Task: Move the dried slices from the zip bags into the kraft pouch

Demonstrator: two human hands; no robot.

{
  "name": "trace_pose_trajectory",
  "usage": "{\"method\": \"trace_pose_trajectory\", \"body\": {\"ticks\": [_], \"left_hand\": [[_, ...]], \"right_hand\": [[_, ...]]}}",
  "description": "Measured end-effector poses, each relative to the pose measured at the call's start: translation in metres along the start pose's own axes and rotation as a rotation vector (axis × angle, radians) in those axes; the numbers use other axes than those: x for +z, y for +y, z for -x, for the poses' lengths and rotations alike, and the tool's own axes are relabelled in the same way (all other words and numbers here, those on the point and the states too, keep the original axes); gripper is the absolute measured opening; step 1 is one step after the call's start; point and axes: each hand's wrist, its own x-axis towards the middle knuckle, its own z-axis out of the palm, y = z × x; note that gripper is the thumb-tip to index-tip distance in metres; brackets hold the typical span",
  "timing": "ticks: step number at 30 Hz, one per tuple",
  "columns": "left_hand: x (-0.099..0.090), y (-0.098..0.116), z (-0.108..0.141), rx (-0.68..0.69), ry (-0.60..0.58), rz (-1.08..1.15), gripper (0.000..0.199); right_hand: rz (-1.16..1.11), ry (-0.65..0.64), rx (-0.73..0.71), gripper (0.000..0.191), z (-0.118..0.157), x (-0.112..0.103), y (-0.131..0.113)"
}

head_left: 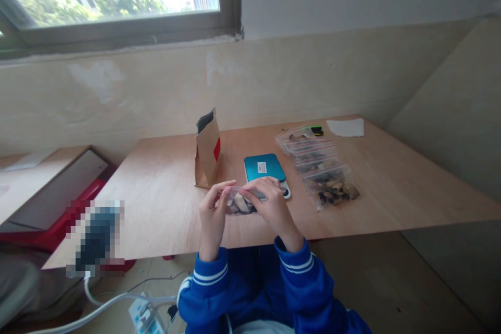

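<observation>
Between my two hands is a small clear zip bag (240, 204) with pale and dark dried pieces inside. My left hand (213, 209) pinches its left end, and my right hand (270, 199) grips the upper right part. Just beyond my right hand lies a kitchen scale (264, 166) with a teal top and a white label. To the right is an overlapping row of filled zip bags (319, 167); the nearest holds brown and dark dried pieces. A brown paper bag (207, 151) with a red patch stands upright, open at the top, beyond my left hand.
The wooden table (164, 209) runs up to the wall. At its back right lie a white sheet (346, 127) and a black and green item (316, 130). A blurred-out device (96, 237) with a white cable is at the left edge. A power strip (145, 315) sits below.
</observation>
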Motion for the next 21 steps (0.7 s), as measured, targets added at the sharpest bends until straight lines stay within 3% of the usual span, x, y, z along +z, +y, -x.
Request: {"method": "trace_pose_trajectory", "body": {"ticks": [9,16,21], "left_hand": [[0.000,0.002,0.003,-0.108,-0.050,0.137,0.027],[0.006,0.008,0.004,-0.074,0.015,0.118,0.022],[0.011,0.005,0.006,-0.069,0.013,0.101,0.019]], "right_hand": [[-0.135,0.067,0.193,0.018,0.004,-0.007,0.008],[-0.155,0.057,0.207,0.014,0.004,-0.011,0.001],[-0.162,0.012,0.124,0.011,0.000,-0.010,-0.007]]}}
